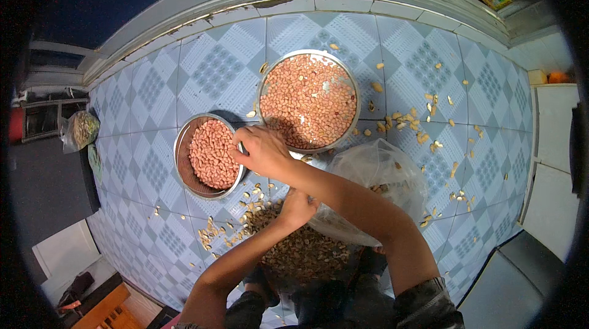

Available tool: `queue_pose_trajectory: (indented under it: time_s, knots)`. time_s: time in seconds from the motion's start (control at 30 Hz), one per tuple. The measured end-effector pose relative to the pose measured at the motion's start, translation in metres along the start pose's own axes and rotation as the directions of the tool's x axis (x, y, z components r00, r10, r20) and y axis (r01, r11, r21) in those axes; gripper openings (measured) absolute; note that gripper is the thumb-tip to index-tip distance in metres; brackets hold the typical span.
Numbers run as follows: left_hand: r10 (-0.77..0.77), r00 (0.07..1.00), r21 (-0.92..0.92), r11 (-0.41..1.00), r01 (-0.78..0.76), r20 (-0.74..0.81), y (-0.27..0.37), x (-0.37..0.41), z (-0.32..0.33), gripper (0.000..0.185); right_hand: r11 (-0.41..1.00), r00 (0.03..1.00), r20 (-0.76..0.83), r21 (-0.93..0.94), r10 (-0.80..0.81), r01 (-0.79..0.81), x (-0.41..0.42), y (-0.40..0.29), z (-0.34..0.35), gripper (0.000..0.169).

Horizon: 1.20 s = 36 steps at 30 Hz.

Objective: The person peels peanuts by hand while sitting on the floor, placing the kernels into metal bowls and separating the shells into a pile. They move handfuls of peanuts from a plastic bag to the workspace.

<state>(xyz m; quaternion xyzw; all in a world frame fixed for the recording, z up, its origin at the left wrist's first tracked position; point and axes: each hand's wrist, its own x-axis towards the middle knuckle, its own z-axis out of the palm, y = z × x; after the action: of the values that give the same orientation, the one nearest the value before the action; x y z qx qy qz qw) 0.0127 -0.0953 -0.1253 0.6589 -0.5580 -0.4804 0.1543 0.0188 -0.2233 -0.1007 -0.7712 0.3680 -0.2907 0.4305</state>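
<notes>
My right hand (262,150) is at the right rim of a round metal pot (176,154) partly filled with shelled peanuts (212,154); whether it grips the rim or a peanut is unclear. Its forearm crosses over my left hand (297,209), whose fingers are curled above a heap of peanut shells (303,255). What the left hand holds is hidden. Ahead lies a wide round metal tray (358,99) covered with shelled peanuts. A translucent plastic bag (405,168) lies under and beside my right forearm, with some peanuts in their shells inside.
Loose peanuts and shells (405,119) are scattered over the patterned tile floor (216,71), mostly at the right. A tied plastic bag (80,131) stands at the far left. White cabinets (554,126) edge the right side, and a raised sill (340,4) runs across the back.
</notes>
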Motion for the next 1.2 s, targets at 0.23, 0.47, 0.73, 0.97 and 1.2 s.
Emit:
queue_pose_trajectory:
  time_s: [0.23,0.47,0.73,0.97,1.2]
  knots:
    - [-0.016,0.991,-0.135,0.991,-0.002,-0.134,-0.011,-0.002,-0.002,0.036,0.989,0.971,-0.212,-0.073,0.110,-0.128,-0.018,0.066,-0.032,0.010]
    - [-0.012,0.993,-0.073,0.997,0.004,-0.119,-0.008,-0.005,-0.009,0.035,0.904,0.797,-0.535,-0.133,0.279,-0.406,-0.042,0.138,-0.109,0.013]
    - [0.019,0.992,-0.047,0.999,-0.025,-0.123,-0.004,-0.002,-0.004,0.038,0.902,0.873,-0.442,-0.260,0.205,-0.344,-0.031,0.143,-0.115,0.012]
    - [0.014,0.994,-0.091,0.996,-0.024,-0.109,0.001,0.002,-0.006,0.041,0.895,0.880,-0.443,-0.305,0.170,-0.326,-0.028,0.145,-0.113,0.009]
    - [0.021,0.997,-0.031,0.999,-0.023,-0.080,-0.013,-0.001,0.001,0.036,0.998,0.973,-0.226,0.047,0.051,-0.042,-0.012,0.036,-0.035,0.007]
